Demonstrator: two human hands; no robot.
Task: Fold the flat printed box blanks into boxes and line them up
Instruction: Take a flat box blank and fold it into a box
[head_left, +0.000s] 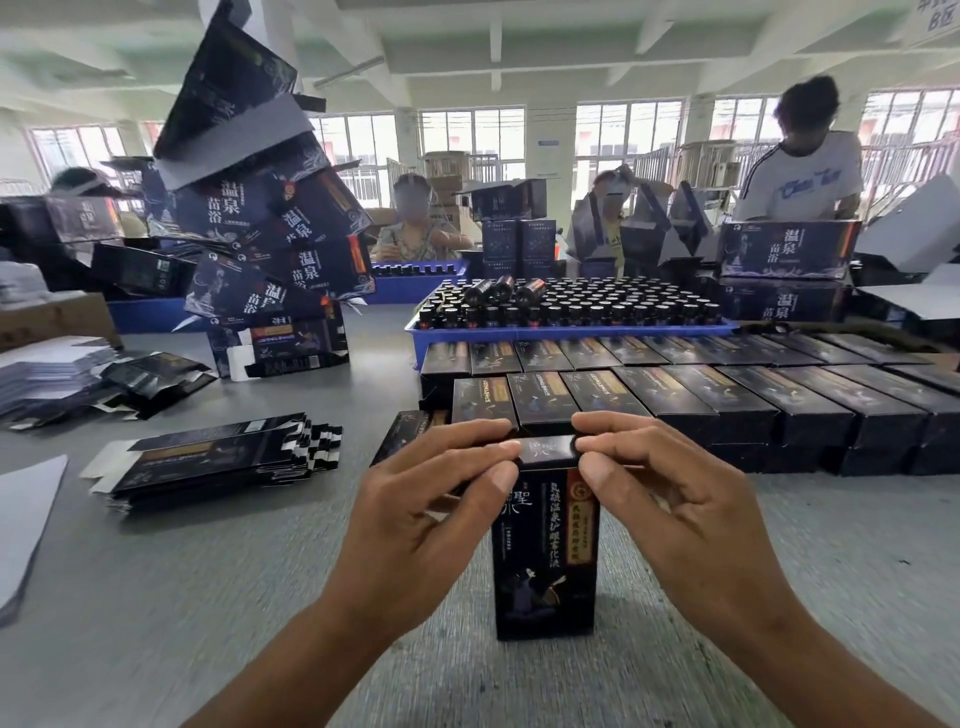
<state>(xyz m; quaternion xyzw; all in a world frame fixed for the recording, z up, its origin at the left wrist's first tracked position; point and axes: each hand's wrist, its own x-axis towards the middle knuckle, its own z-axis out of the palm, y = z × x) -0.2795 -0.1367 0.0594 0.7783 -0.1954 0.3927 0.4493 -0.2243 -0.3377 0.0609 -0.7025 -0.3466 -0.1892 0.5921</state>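
1. Both hands meet at the top of an upright dark printed box (545, 545) standing on the grey table (218, 597).
2. Left hand (415, 519) pinches the box's top left edge, fingers curled over the closed end flap (548, 450), thumb on the front face.
3. Right hand (670, 514) pinches the top right edge the same way.
4. Just behind the box, folded boxes (701, 395) lie side by side in rows.
5. To the left, a stack of flat box blanks (218, 460) rests on the table.
6. Behind the rows sits a blue tray (571, 330) filled with dark bottles (571, 304).
7. Farther left, larger printed cartons (265, 228) are piled in a leaning heap.
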